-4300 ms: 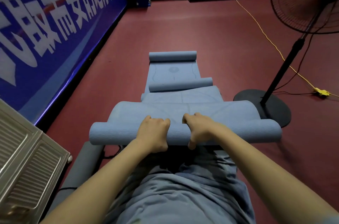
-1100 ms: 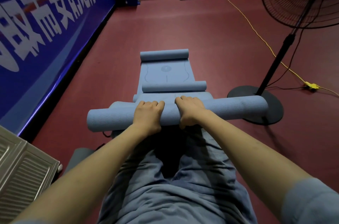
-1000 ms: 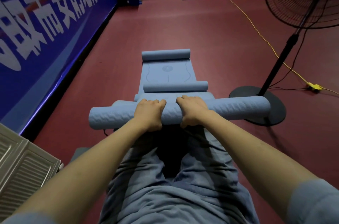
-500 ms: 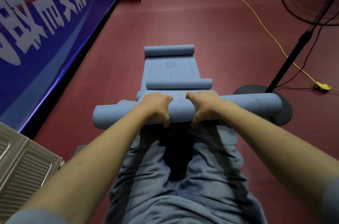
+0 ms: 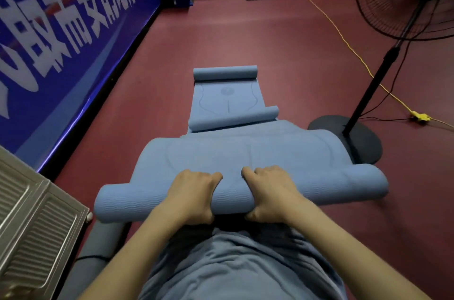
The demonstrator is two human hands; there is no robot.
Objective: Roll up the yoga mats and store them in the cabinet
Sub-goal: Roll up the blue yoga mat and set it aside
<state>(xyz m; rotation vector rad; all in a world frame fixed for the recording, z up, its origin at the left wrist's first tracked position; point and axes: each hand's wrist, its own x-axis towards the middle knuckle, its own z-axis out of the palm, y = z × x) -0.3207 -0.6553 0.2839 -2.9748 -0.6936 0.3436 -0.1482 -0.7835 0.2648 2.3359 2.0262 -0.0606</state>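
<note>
A blue yoga mat lies across the red floor in front of my knees. Its near end is wound into a thick roll [image 5: 127, 201], and a flat stretch [image 5: 245, 150] spreads beyond it. My left hand [image 5: 191, 191] and my right hand [image 5: 270, 191] grip the middle of the roll side by side, fingers curled over its top. Farther off lies a second blue mat [image 5: 228, 101], flat in the middle with a curled roll at each end. A ribbed metal cabinet [image 5: 32, 238] stands at the lower left.
A standing fan's round black base [image 5: 356, 137] sits just right of the mat, its pole rising to the upper right. A yellow cable [image 5: 344, 39] crosses the floor. A blue banner wall [image 5: 61, 42] runs along the left. A dark grey roll [image 5: 98, 245] lies by the cabinet.
The roll in my hands has come back toward me. A wide flat stretch of mat now shows beyond it, where half a second ago almost none showed. Both hands keep their grip.
</note>
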